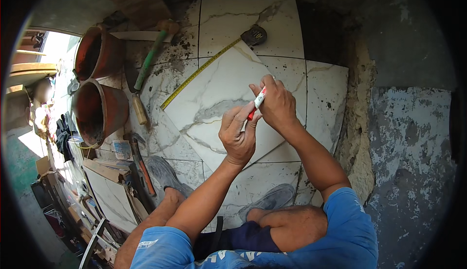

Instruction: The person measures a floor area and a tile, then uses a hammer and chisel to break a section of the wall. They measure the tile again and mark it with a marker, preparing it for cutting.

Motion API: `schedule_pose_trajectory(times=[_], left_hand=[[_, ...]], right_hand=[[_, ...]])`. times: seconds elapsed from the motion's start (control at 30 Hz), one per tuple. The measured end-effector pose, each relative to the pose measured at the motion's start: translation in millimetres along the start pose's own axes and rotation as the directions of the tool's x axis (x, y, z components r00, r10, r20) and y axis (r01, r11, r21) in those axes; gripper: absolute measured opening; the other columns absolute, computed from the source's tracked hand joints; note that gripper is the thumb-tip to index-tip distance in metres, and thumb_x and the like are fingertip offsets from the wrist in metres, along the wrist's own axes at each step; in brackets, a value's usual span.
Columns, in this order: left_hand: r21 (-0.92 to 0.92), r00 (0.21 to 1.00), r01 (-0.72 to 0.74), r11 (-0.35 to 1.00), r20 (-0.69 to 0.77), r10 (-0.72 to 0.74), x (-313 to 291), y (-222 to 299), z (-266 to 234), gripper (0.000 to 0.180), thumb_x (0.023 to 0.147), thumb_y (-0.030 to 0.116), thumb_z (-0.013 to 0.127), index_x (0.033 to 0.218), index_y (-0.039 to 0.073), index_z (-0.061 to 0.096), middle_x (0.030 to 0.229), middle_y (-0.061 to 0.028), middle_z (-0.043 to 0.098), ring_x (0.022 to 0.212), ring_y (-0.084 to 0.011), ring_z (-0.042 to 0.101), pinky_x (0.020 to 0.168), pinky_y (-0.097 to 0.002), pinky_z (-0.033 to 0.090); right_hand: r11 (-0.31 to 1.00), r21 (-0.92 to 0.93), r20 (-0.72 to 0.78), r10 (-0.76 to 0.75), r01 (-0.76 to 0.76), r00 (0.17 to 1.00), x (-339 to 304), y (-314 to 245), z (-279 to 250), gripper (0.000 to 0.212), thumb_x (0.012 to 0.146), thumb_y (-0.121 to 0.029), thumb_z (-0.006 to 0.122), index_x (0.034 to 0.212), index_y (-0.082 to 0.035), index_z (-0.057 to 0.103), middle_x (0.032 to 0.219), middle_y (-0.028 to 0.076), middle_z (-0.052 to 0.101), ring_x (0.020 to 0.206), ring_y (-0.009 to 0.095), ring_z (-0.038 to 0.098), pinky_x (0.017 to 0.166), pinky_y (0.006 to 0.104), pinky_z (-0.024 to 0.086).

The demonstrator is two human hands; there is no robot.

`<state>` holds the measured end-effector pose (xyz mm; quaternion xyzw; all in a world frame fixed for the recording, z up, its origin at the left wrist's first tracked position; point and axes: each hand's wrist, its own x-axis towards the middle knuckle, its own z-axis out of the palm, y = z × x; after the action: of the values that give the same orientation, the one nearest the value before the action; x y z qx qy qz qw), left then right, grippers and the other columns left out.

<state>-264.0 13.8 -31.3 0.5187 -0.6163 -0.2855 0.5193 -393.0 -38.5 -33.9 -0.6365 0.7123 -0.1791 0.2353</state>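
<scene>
Both my hands are on a white marker pen with a red cap (260,99), held above a loose marbled white tile (206,96). The fingers of my left hand (237,135) pinch its red end, while my right hand (278,102) grips the white barrel. That tile lies turned diagonally on the tiled floor. Along its upper left edge runs the yellow blade of a tape measure (254,35), whose dark case rests at the tile's far corner.
Two reddish-brown buckets (119,104) lie tipped at left, near a green-handled hammer (150,60), a wooden-handled trowel (139,108) and an orange-handled hammer (144,168). Stacked tiles (109,196) stand lower left. A rough, peeling wall (413,147) borders the right.
</scene>
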Motion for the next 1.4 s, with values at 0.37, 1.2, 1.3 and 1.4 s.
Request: schedule_pose_trajectory(times=[0.37, 1.2, 1.3, 1.4], left_hand=[[0.096, 0.993, -0.100, 0.990, -0.061, 0.106, -9, -7, 12, 0.025, 0.087, 0.006, 0.077, 0.110, 0.001, 0.071, 0.095, -0.0113, 0.068, 0.081, -0.0200, 0.064, 0.074, -0.0294, 0.052], [0.477, 0.893, 0.172, 0.862, 0.293, -0.341, 34, 47, 25, 0.023, 0.099, 0.021, 0.060, 0.098, -0.002, 0.063, 0.076, -0.0208, 0.067, 0.065, -0.0333, 0.067, 0.062, -0.0405, 0.051], [0.448, 0.754, 0.373, 0.812, 0.363, -0.547, 45, 42, 19, 0.029, 0.098, 0.027, 0.063, 0.090, -0.001, 0.060, 0.073, -0.0189, 0.067, 0.062, -0.0245, 0.065, 0.058, -0.0367, 0.049], [0.224, 0.771, 0.518, 0.826, 0.296, -0.564, 36, 37, 24, 0.032, 0.099, 0.030, 0.063, 0.089, 0.000, 0.057, 0.070, -0.0160, 0.065, 0.060, -0.0165, 0.060, 0.055, -0.0337, 0.046]], right_hand=[[0.999, 0.038, 0.006, 0.022, -0.022, 1.000, -6, 0, -2, 0.039, 0.098, -0.043, 0.059, 0.099, -0.004, 0.051, 0.087, 0.024, 0.060, 0.074, 0.045, 0.067, 0.064, 0.0537, 0.052], [0.990, 0.097, -0.016, 0.100, -0.098, 0.995, -4, 14, -4, 0.036, 0.097, -0.042, 0.061, 0.098, -0.007, 0.052, 0.089, 0.023, 0.061, 0.078, 0.045, 0.066, 0.066, 0.0551, 0.051], [0.995, 0.094, -0.106, 0.056, -0.046, 0.993, -6, 14, -5, 0.033, 0.096, -0.038, 0.063, 0.097, -0.007, 0.052, 0.090, 0.023, 0.059, 0.076, 0.045, 0.065, 0.064, 0.0540, 0.051], [0.997, 0.081, -0.192, 0.016, 0.000, 0.981, -5, 11, -6, 0.031, 0.095, -0.035, 0.065, 0.097, -0.007, 0.052, 0.091, 0.023, 0.057, 0.074, 0.045, 0.064, 0.062, 0.0526, 0.051]])
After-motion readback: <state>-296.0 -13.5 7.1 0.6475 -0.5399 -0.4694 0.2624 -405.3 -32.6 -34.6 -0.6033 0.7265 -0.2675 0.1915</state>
